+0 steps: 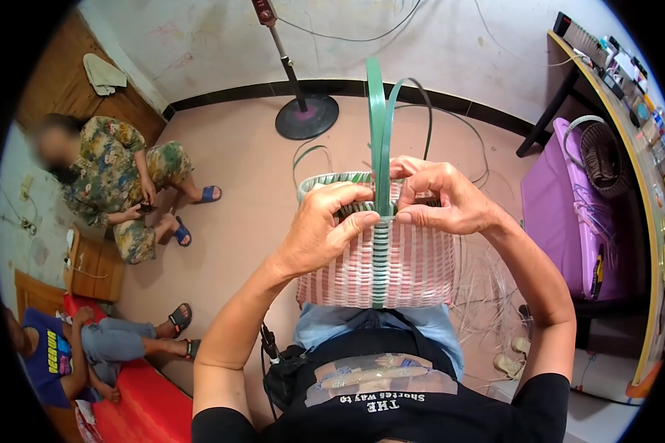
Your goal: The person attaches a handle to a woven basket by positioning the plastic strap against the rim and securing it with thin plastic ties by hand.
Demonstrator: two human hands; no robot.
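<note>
A pink and white woven basket [414, 269] rests on my lap, with a dark green woven band running down its near side. From its rim two long green plastic straps [377, 125] rise, one of them curving over at the top. My left hand [329, 221] is closed on the rim just left of the straps, thumb outside and fingers over the edge. On the other side of the straps, my right hand [443, 199] pinches the rim with thumb and forefinger. The tips of several fingers are hidden inside the basket.
Thin clear strips [488, 284] lie scattered on the floor at right. A purple bin [558, 214] stands under a cluttered table [606, 88]. Ahead is a round stand base [307, 117]. Two people sit at left, one in floral clothes [111, 170], one in a blue shirt [48, 354].
</note>
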